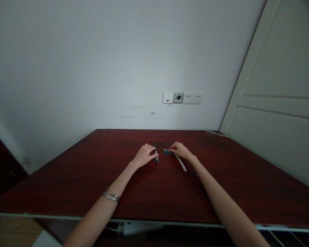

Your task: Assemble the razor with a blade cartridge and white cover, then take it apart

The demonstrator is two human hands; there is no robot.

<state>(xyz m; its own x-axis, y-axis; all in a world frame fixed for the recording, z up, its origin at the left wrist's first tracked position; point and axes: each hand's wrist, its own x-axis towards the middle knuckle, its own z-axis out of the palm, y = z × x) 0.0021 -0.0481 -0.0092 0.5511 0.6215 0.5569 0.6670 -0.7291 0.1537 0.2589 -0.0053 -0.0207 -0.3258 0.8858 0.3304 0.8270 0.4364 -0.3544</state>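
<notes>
A: Left hand status?
B: Left hand (145, 154) is at a slim stick (157, 159) on the table (92, 195), thumb and fingertips at it with a narrow gap. Can't tell if it's a firm grip or just contact. Too small to say if it's a pen.
A: Right?
B: Right hand (180, 151) has thumb and fingertips pinched on the right edge of a small clear packet (166, 151). Contents too small to read.
A: Where's the packet?
B: Mid-table, between the two hands, just right of the stick. Not touching it.
A: Anything else near?
B: Pale flat strip (181, 163), slanting from just below the right hand toward the near edge. Its far end is by the hand; can't tell if they touch.
A: Surroundings?
B: Reddish-brown tabletop against a white wall (118, 61). Row of sockets (193, 98) above the back edge. Pale panelled door (278, 106) on the right. Bracelets (110, 196) on the left forearm.
</notes>
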